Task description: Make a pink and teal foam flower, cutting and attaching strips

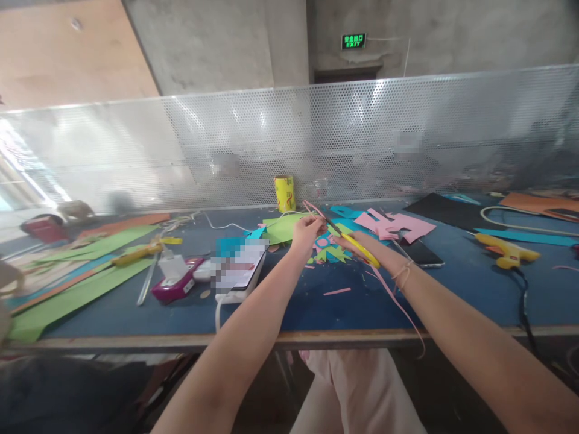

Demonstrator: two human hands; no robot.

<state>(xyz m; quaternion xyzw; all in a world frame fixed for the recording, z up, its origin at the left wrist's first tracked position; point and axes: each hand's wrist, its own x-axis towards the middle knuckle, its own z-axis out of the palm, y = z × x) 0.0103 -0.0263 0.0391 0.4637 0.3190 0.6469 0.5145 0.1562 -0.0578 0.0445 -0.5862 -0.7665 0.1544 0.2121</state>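
Note:
My left hand is closed in a pinch over the middle of the table, with a thin pink paper strip sticking up from its fingers. Close on its right, my right hand grips yellow-handled scissors. The scissor blades point up and left, toward the left fingertips; whether they touch the strip I cannot tell. Beneath both hands lie cut pieces of green paper and blue scraps. A long, thin pink strip hangs by my right wrist and over the table's front edge.
Pink cut paper and a dark phone lie to the right, with a yellow glue gun beyond. Leftward are a phone on a stand, a purple box and green sheets. A yellow can stands by the perforated screen.

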